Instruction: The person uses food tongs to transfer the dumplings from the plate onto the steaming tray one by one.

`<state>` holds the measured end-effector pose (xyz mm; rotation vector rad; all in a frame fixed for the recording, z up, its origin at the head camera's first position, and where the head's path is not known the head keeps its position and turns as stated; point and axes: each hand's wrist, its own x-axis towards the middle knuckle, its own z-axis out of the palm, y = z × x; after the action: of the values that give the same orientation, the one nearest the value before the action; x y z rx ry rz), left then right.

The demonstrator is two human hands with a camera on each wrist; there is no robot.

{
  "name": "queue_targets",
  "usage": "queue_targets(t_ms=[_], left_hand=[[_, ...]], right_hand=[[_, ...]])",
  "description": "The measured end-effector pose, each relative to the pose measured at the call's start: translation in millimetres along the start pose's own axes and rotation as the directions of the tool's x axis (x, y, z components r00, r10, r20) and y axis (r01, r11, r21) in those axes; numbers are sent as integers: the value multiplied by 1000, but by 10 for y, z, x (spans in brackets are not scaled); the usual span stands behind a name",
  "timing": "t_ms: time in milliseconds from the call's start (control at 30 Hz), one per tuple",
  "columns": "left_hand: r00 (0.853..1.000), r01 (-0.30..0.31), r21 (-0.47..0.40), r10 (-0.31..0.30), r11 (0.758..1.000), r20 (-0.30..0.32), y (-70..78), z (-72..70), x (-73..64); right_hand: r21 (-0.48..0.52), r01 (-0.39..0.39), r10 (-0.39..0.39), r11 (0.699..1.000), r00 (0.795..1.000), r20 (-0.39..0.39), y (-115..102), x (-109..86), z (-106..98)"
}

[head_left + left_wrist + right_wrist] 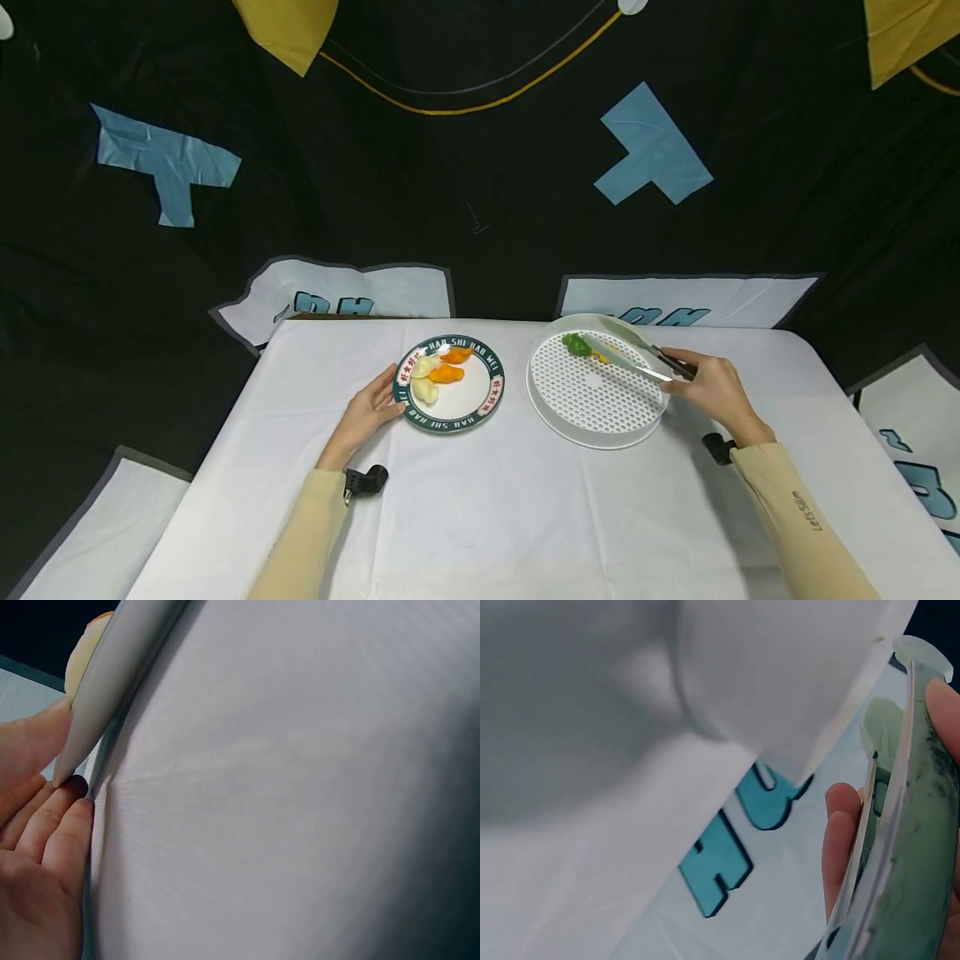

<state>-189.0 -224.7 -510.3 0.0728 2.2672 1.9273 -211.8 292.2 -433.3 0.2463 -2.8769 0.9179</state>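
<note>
Tongs (630, 362): slanting over the perforated tray (592, 396), spread at the tips, reaching to the green piece (576, 344). Cannot tell contact from mere overlap there.
Right grip (712, 387): curled round the handle end, holding both tong arms without squeezing them together.
Tray: round, white, on the cloth-covered bench (480, 517); bearing the green piece near the far left rim, with a yellow piece (602, 357) partly hidden under the tongs.
Left grip (371, 406): pinching the left rim of the plate (465, 396), thumb above, fingers beneath. Cannot tell resting from slightly lifted.
Plate load: two orange pieces (447, 373) and two pale pieces (425, 391), mostly left of middle.
Green-piece risk: could squirt away or roll over the rim, if nipped only by an edge.
Yellow-piece risk: could get dragged along or squashed, lying so near the tips.
Plate risk: could spill leftward if tipped toward the left grip, being loaded on that side.
Tray risk: could skid if pressed hard by the tongs, being unsteadied by either grip.
</note>
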Motion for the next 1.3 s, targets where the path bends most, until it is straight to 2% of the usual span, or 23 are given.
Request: queue_targets(t_ms=[267,500,933,1300], left_hand=[[1000,-9,-13,9,1000,6,11,-12,-11],[1000,-23,-28,23,999,7,16,-10,-13],[1000,-18,8,18,1000,5,33,0,-6],[1000,-26,5,26,1000,6,50,14,-22]], right_hand=[[35,49,-49,998,999,19,-269,3,28],[72,122,-126,990,991,51,-575,-2,164],[106,286,-296,952,951,88,-1121,6,514],[116,331,-346,937,925,155,-1338,141,810]])
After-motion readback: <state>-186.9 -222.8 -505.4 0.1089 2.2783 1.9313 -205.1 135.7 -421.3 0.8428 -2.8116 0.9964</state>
